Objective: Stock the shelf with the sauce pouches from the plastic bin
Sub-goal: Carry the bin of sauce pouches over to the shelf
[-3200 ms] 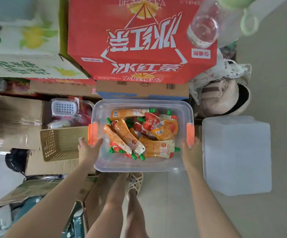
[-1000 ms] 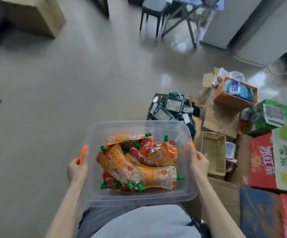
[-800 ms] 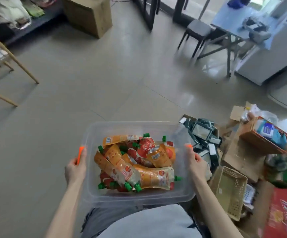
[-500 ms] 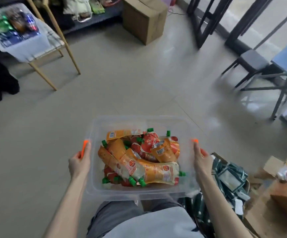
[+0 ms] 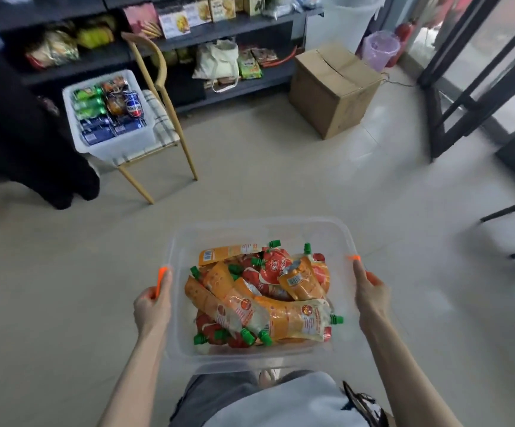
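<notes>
Closest in, the left hand (image 5: 153,306) grips the left end of the clear plastic bin (image 5: 259,229). Its fingers are curled round the orange latch (image 5: 160,277) there, and its thumb (image 5: 167,282) lies along the rim. The right hand (image 5: 372,298) grips the opposite end the same way, thumb (image 5: 359,272) up against the rim and the other fingers tucked beneath a second orange latch (image 5: 355,258), mostly hidden. The bin hangs level between the two sets of fingers, off the floor (image 5: 281,180) and in front of the person's waist.

The sauce pouches (image 5: 265,297) lie in a loose heap on the bin's bottom, between the fingers and touching neither hand. They are orange and red, with green caps pointing in all directions. One long orange pouch lies crosswise at the near side. A red one sits on top toward the far side.

Beyond the fingertips, to the left, a wooden chair (image 5: 157,87) carries a white tub (image 5: 111,140) packed with cans and packets. Further on to the right, a closed cardboard box (image 5: 333,90) stands on the floor. Farthest off, well apart from both hands, the dark shelf (image 5: 219,29) runs along the wall. It holds snack boxes, bags and a pale cloth bag (image 5: 219,60).
</notes>
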